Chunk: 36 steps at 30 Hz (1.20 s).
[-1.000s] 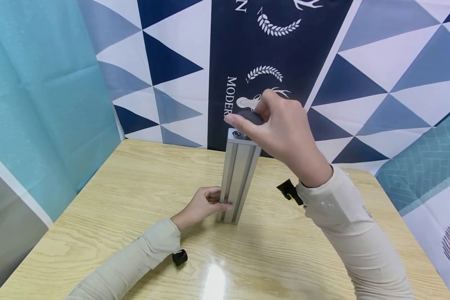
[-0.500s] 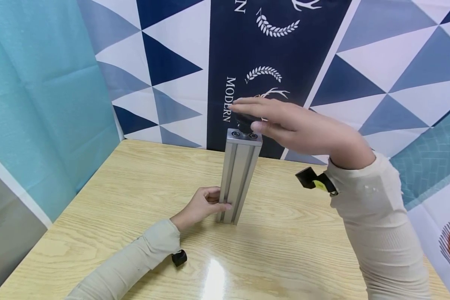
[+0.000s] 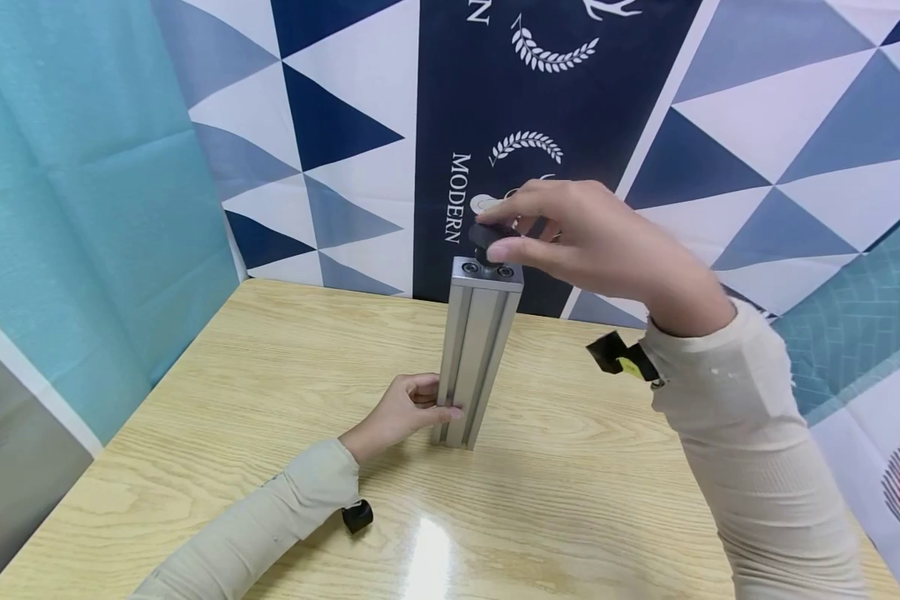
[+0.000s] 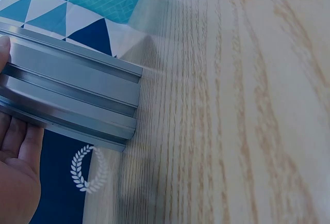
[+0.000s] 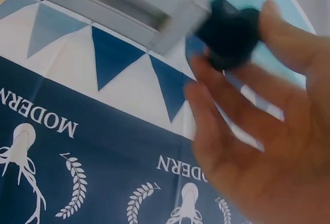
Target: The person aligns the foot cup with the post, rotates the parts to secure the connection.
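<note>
An aluminium profile (image 3: 474,358) stands upright on the table, a metal end plate (image 3: 489,282) with socket screws on its top. My left hand (image 3: 397,418) grips the profile low down, thumb on the near face and fingers round the left side; the left wrist view shows the grooved profile (image 4: 72,87) meeting the wood. Above the plate sits a black knob (image 3: 486,237), which my right hand (image 3: 588,237) pinches between thumb and fingers. In the right wrist view the knob (image 5: 229,35) is blurred, thumb on one side and fingertips on the other.
The wood-grain table (image 3: 307,342) runs up to a patterned cloth backdrop (image 3: 352,100) close behind the profile. A teal curtain (image 3: 97,192) hangs at the left. A small black device (image 3: 357,516) sticks out at the left wrist, another (image 3: 607,352) at the right.
My right hand opened from the knob with fingers stretched flat over it, swinging right at the wrist; now its fingers bend round the knob again. The left hand and profile stay put.
</note>
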### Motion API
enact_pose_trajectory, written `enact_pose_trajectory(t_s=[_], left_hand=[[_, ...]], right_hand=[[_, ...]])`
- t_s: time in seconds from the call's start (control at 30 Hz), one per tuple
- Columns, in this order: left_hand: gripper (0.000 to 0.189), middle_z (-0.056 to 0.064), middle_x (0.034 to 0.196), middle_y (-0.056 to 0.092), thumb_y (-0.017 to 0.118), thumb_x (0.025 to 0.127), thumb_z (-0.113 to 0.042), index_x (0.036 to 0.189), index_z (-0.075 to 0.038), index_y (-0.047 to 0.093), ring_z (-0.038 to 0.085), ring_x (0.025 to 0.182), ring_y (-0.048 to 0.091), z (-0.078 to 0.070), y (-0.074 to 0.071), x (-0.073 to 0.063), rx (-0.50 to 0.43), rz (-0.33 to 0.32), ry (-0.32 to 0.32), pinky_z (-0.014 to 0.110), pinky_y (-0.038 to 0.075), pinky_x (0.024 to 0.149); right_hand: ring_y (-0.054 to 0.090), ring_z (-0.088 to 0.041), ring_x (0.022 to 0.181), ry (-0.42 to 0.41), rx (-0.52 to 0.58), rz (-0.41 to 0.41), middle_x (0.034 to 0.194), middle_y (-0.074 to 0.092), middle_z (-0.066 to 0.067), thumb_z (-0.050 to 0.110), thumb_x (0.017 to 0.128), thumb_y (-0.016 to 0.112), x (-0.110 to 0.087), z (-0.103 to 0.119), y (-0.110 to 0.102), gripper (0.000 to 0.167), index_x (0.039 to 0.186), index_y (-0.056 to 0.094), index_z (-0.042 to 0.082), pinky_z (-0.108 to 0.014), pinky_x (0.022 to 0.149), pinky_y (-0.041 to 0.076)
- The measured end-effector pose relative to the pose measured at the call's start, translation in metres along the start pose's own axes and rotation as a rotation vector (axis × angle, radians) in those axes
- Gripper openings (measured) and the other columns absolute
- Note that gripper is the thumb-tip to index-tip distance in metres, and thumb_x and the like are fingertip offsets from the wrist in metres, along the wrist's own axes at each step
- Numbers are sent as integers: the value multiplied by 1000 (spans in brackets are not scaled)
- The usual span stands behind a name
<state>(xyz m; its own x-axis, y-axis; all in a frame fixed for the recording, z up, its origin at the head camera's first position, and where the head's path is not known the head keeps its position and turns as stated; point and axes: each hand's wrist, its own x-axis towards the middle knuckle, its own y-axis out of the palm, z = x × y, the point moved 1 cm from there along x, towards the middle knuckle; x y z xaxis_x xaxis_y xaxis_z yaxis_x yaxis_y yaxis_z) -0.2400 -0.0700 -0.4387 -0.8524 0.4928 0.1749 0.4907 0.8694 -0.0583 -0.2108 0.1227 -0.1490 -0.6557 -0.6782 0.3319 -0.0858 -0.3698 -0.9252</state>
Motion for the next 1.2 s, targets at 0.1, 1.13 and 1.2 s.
enact_pose_trajectory(t_s=[0.1, 1.13, 1.2], left_hand=[[41, 13, 105, 71, 77, 82, -14, 118, 1, 64, 17, 96, 68, 0, 0, 0, -3, 2, -2, 31, 55, 85], [36, 14, 106, 70, 72, 85, -3, 120, 2, 63, 13, 93, 67, -1, 1, 0, 9, -9, -25, 28, 55, 83], [36, 14, 106, 70, 71, 85, -2, 120, 3, 63, 12, 93, 67, -2, 2, 1, 11, -8, -29, 28, 55, 83]], right_hand=[[56, -17, 78, 185, 9, -117, 90, 65, -5, 39, 86, 72, 1, 6, 9, 39, 107, 68, 7, -34, 73, 47], [28, -19, 142, -253, 90, 228, 150, 41, -4, -3, 100, 39, -2, -14, -10, 46, 143, 46, 12, -44, 113, 29], [45, -18, 131, -249, 65, 213, 147, 45, -4, -5, 99, 41, -1, -12, -11, 47, 141, 48, 13, -38, 106, 39]])
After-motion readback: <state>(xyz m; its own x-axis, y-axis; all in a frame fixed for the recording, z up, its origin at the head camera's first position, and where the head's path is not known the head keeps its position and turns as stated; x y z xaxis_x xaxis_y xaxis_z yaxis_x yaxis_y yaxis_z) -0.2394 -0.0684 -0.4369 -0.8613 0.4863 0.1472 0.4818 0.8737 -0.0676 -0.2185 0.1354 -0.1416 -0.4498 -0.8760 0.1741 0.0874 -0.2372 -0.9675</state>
